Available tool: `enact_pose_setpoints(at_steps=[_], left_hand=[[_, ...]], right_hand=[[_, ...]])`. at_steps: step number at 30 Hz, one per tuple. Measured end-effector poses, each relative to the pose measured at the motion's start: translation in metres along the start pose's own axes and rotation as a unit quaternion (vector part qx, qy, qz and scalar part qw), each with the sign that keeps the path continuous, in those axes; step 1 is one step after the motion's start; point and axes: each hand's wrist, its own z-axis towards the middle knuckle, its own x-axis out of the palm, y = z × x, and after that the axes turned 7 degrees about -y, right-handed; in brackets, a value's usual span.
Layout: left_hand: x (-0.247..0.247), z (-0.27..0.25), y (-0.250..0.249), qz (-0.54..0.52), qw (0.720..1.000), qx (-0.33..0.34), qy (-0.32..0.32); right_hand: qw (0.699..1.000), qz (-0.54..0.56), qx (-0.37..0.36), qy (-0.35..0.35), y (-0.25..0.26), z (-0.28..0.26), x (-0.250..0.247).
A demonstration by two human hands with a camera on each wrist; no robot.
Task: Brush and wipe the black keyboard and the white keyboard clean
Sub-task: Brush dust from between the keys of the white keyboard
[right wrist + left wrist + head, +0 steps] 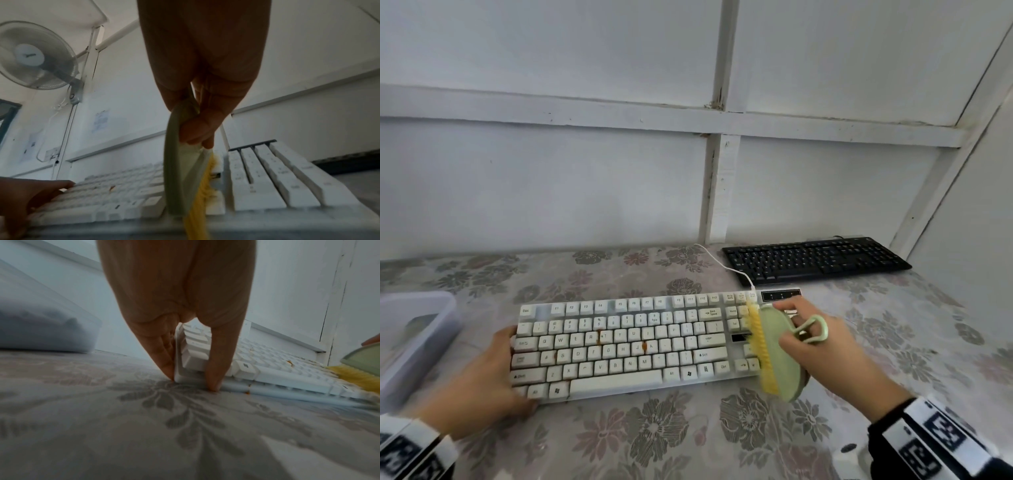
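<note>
A white keyboard [626, 346] with brown stains between its keys lies in front of me on the flowered tablecloth [654, 442]. My left hand [493, 373] grips its left end, thumb on the front edge [213, 369] and fingers along the side. My right hand [818, 346] holds a green scrubbing brush [780, 356] with yellow bristles [758, 342], tilted on edge, bristles against the keys near the arrow and navigation block [203, 186]. The black keyboard [815, 258] lies at the back right by the wall.
A translucent plastic box [410, 335] stands at the left edge of the table. A white cable [719, 263] runs from the white keyboard toward the wall. White wall panels close off the back and right side. A wall fan [37, 55] hangs above.
</note>
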Motion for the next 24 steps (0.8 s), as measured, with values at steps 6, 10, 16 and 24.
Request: enact_pose_setpoints(at_steps=[6, 10, 16, 24], left_hand=[[-0.001, -0.006, -0.011, 0.006, 1.0, 0.007, 0.004], [-0.002, -0.011, -0.021, 0.002, 1.0, 0.002, 0.004], [-0.003, -0.027, -0.061, -0.032, 0.999, -0.016, -0.015], [-0.003, -0.033, -0.085, -0.021, 0.998, -0.053, -0.024]], right_hand=[[1.0, -0.006, -0.012, 0.007, 0.02, 0.002, -0.017], [0.996, 0.021, -0.05, -0.076, 0.037, 0.024, -0.013], [0.999, -0.021, -0.036, -0.019, 0.029, 0.025, 0.008], [1.0, -0.014, -0.005, 0.025, 0.014, -0.001, 0.008]])
